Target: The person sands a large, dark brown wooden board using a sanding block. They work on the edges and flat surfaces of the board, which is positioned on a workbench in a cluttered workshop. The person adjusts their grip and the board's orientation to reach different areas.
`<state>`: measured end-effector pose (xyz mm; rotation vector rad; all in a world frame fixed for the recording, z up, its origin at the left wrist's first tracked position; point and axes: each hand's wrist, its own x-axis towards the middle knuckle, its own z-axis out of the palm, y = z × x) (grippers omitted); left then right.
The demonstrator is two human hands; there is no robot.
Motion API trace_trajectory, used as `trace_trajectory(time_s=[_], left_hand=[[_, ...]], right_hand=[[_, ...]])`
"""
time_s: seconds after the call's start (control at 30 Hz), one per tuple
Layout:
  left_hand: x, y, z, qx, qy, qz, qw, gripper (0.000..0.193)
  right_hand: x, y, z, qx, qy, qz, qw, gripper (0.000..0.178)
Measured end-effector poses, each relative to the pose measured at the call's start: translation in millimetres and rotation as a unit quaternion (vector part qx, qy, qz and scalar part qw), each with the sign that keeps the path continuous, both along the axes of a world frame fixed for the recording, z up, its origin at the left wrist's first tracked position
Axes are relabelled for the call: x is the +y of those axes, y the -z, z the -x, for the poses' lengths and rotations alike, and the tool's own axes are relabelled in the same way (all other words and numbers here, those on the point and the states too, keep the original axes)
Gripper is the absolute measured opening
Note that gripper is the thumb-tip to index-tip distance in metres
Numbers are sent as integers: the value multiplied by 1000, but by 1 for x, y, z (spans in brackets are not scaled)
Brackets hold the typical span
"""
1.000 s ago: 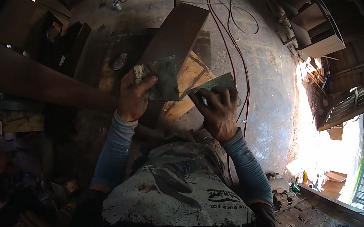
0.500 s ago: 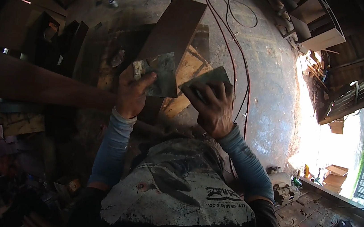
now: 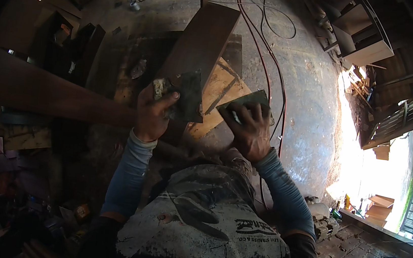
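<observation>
My left hand [image 3: 152, 113] is closed round a thin, dark, roughly square plate [image 3: 189, 96], thumb lying on top. A pale, crusty lump of putty-like stuff [image 3: 158, 88] sits along the plate's left edge. To the right, my right hand [image 3: 252, 134] grips a second flat dark plate [image 3: 247, 101], fingers bent over its face. A gap separates the two plates. Beneath and beyond them stands a long dark-brown board [image 3: 203, 34], its near end partly hidden by the left plate.
A worn, light wooden panel [image 3: 224, 87] lies below the hands. Another brown beam [image 3: 58, 92] runs in from the left. Red and black hoses [image 3: 270, 60] cross the concrete floor to a spray gun [image 3: 134, 4]. Shelf-like furniture [image 3: 362, 32] stands at far right.
Both hands have come slightly nearer my body and to the right, each with its plate. The gap between the plates has widened. The whole view has shifted a little.
</observation>
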<state>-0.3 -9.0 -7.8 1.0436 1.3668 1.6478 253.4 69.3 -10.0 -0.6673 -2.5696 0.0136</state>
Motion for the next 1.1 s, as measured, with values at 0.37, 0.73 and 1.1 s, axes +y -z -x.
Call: trace_trajectory(time_s=[0.37, 0.73, 1.1], left_hand=[[1, -7, 8, 150, -70, -59, 985, 21], [-5, 32, 22, 441, -78, -136, 884, 29], [2, 35, 7, 316, -60, -137, 937, 26]], right_hand=[[-13, -12, 14, 46, -41, 89, 994, 47], [-16, -4, 31, 65, -2, 21, 998, 56], [-17, -5, 29, 42, 20, 44, 998, 61]])
